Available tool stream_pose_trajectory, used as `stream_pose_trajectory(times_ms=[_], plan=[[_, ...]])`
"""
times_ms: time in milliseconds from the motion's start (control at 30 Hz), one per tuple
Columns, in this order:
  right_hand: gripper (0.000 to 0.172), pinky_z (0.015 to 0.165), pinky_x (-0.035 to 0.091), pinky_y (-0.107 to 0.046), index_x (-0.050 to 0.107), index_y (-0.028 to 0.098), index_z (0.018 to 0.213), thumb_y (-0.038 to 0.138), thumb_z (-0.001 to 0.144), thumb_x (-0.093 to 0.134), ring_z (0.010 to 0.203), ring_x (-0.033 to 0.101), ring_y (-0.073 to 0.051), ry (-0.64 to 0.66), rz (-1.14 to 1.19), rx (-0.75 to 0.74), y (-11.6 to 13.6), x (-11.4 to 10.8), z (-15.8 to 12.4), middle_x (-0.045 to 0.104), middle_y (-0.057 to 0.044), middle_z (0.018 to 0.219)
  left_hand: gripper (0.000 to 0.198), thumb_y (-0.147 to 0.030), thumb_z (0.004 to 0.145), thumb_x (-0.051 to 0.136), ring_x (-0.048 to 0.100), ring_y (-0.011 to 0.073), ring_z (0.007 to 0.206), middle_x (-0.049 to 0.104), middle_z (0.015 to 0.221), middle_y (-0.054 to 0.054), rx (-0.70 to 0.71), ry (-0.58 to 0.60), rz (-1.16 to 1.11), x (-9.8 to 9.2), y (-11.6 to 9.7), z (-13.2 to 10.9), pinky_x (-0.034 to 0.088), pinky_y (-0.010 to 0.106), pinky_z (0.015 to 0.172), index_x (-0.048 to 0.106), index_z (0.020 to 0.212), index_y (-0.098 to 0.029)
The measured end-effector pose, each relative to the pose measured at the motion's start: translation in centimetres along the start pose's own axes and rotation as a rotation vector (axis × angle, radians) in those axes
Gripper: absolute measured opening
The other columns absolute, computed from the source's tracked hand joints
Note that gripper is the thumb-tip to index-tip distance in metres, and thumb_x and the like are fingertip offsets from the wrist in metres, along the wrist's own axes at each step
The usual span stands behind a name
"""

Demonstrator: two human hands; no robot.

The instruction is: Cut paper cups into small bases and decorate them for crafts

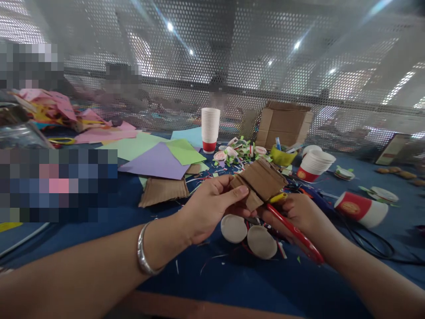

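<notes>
My left hand (209, 206), with a silver bangle on its wrist, pinches a piece of brown cardboard (262, 179) between thumb and fingers. A dark slit runs across the cardboard near my thumb. My right hand (299, 212) is closed around red-handled scissors (294, 232) with some yellow on them; the blades are mostly hidden at the cardboard's edge. Just below the hands lie two round paper discs (261, 242), among thin paper scraps on the blue tabletop (212, 277).
Coloured paper sheets (156, 161) and a cardboard scrap (164, 191) lie left of centre. Behind stand a cup stack (210, 128) and an opened cardboard box (282, 126). Paper cups (360, 209) and a black cable (372, 241) are at right. A mesh screen (212, 53) rises behind.
</notes>
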State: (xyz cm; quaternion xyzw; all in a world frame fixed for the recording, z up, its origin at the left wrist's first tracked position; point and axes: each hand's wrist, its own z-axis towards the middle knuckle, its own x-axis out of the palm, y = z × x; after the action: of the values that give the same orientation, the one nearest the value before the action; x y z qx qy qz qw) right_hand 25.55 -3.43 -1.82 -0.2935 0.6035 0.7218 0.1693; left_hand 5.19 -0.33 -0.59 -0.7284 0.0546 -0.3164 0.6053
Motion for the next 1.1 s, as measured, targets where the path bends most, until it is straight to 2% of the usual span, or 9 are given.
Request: stream_pose_trajectory(times_ms=[67,200,367,500,600,667,833,967,1100], plan=[[0.036,0.043,0.043,-0.023,0.067,0.018,0.059,0.049,0.075,0.072,0.050,0.058,-0.016,0.001,0.002,-0.012,-0.2,0.1,0.1,0.067,-0.004,0.059,0.007,-0.016,0.092,0.066,0.068,0.0101,0.062,0.071,0.076,0.004,0.016,0.004,-0.011,0.0,0.1,0.0,0.055,0.016,0.057,0.063,0.090,-0.010],[0.037,0.035,0.033,-0.022,0.063,0.017,0.058,0.046,0.077,0.071,0.038,0.044,-0.010,0.014,-0.017,0.038,-0.2,0.1,-0.1,0.058,-0.001,0.049,0.006,-0.015,0.092,0.065,0.066,0.0086,0.061,0.071,0.077,0.004,-0.001,0.024,-0.020,0.1,0.2,0.1,0.055,0.016,0.058,0.065,0.092,-0.009],[0.037,0.041,0.038,-0.021,0.064,0.016,0.054,0.044,0.075,0.074,0.049,0.052,-0.013,-0.019,-0.038,0.049,0.2,0.0,-0.3,0.063,-0.004,0.056,0.006,-0.015,0.092,0.065,0.067,0.0094,0.063,0.072,0.076,0.004,-0.014,0.036,-0.016,0.0,0.2,0.2,0.055,0.016,0.059,0.067,0.093,-0.009],[0.034,0.041,0.039,-0.024,0.068,0.018,0.057,0.047,0.075,0.074,0.047,0.052,-0.015,-0.014,0.015,0.050,0.2,0.1,0.1,0.061,-0.003,0.053,0.006,-0.015,0.091,0.066,0.067,0.0092,0.063,0.072,0.077,0.004,-0.020,0.044,-0.027,0.0,0.3,0.3,0.055,0.016,0.059,0.067,0.093,-0.010],[0.031,0.051,0.049,-0.027,0.070,0.019,0.059,0.047,0.071,0.078,0.058,0.062,-0.020,-0.006,0.064,0.037,0.0,0.1,0.4,0.069,-0.005,0.064,0.005,-0.014,0.091,0.066,0.066,0.0084,0.061,0.071,0.078,0.003,-0.043,0.036,-0.042,0.1,0.3,0.2,0.055,0.016,0.058,0.067,0.094,-0.010],[0.027,0.053,0.050,-0.027,0.071,0.019,0.062,0.044,0.071,0.079,0.060,0.063,-0.020,0.002,0.093,0.039,0.1,0.1,0.3,0.071,-0.005,0.068,0.005,-0.013,0.091,0.066,0.067,0.0087,0.062,0.071,0.078,0.003,-0.052,0.031,-0.040,0.1,0.3,0.2,0.055,0.017,0.057,0.067,0.095,-0.010],[0.027,0.034,0.031,-0.021,0.073,0.016,0.071,0.042,0.075,0.075,0.039,0.040,-0.008,0.034,0.186,0.184,1.1,0.2,-0.2,0.065,-0.001,0.061,0.004,-0.013,0.091,0.065,0.067,0.0095,0.064,0.071,0.079,0.004,-0.053,0.024,-0.011,-0.1,0.2,0.5,0.054,0.017,0.058,0.067,0.093,-0.010],[0.029,0.037,0.033,-0.020,0.072,0.015,0.069,0.044,0.073,0.075,0.042,0.043,-0.010,0.042,0.187,0.139,1.8,0.1,-0.1,0.055,0.001,0.051,0.004,-0.015,0.091,0.066,0.068,0.0106,0.066,0.071,0.080,0.004,-0.071,0.023,0.002,-0.5,0.3,0.7,0.054,0.018,0.059,0.066,0.092,-0.010],[0.026,0.035,0.026,-0.021,0.074,0.016,0.071,0.042,0.073,0.075,0.038,0.036,-0.008,0.073,0.196,0.196,2.4,-0.2,0.0,0.054,0.002,0.047,0.009,-0.018,0.089,0.071,0.068,0.0104,0.067,0.071,0.080,0.004,-0.069,0.047,0.000,-0.6,0.4,0.9,0.054,0.018,0.061,0.067,0.090,-0.011]])
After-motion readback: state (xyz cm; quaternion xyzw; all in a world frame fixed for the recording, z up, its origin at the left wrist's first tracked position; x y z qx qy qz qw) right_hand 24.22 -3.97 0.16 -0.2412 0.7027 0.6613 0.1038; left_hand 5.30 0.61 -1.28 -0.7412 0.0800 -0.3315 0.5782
